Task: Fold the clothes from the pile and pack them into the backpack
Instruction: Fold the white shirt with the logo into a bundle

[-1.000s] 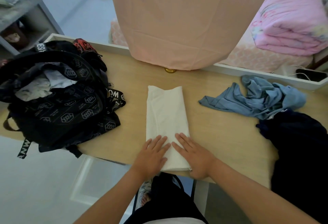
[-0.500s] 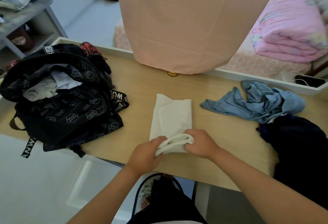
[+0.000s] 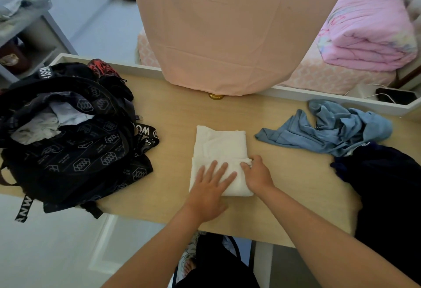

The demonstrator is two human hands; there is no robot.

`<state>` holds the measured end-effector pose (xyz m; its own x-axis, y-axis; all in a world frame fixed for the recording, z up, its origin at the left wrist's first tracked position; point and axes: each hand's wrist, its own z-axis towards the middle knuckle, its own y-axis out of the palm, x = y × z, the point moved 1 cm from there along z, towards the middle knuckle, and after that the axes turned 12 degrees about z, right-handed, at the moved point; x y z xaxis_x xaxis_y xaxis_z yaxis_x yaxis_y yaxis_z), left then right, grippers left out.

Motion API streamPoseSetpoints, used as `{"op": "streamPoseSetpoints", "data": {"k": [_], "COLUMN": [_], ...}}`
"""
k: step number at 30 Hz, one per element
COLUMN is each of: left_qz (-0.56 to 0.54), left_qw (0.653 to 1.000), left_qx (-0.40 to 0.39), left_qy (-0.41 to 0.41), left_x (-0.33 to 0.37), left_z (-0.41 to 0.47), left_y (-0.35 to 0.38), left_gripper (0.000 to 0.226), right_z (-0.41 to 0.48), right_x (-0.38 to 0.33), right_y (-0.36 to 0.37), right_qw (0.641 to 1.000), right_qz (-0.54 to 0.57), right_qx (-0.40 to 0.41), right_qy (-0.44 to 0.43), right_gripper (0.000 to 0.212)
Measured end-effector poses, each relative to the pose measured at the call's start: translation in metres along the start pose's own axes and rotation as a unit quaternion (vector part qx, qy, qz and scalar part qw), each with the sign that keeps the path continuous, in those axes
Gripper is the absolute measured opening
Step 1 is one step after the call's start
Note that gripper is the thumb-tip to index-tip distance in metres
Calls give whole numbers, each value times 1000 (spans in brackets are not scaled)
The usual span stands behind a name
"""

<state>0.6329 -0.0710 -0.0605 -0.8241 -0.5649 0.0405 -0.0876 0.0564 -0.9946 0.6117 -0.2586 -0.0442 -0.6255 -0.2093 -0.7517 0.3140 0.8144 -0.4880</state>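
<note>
A pale wood-grain tabletop (image 3: 173,114) spans the view, with a smooth peach sheet (image 3: 227,32) hanging at 12 o'clock. A black hexagon-printed backpack (image 3: 75,155) slumps open at 9. A dark garment (image 3: 387,185) is heaped at 4 and a crumpled blue shirt (image 3: 330,130) at 2. The soft white garment (image 3: 221,148), a folded rectangle at centre, runs 12 to 6. The left hand (image 3: 210,187) presses flat on it, and the right hand (image 3: 257,173) pinches its right edge.

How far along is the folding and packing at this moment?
Done: some clothes sit inside the open backpack. In hand: the white garment is part folded; the left hand presses it flat, the right hand pinches its folded edge. Left: the blue garment and the dark garment lie unfolded.
</note>
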Motion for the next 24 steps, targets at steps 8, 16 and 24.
{"op": "streamPoseSetpoints", "data": {"k": [8,16,24], "left_qz": [-16,-100,-361], "left_qw": [998,995,905], "left_qx": [-38,20,29], "left_qy": [-53,-21,-222], "left_x": [-27,-43,-84], "left_z": [12,8,24], "left_y": [20,6,-54], "left_gripper": [90,75,27], "right_z": [-27,-9,18], "right_x": [32,14,-32], "right_y": [0,-16,-39], "right_qw": [843,915,974], "right_qz": [-330,-254,-22], "right_qx": [-63,-156,-226], "right_qy": [-421,-272,-12], "right_gripper": [71,78,47]}}
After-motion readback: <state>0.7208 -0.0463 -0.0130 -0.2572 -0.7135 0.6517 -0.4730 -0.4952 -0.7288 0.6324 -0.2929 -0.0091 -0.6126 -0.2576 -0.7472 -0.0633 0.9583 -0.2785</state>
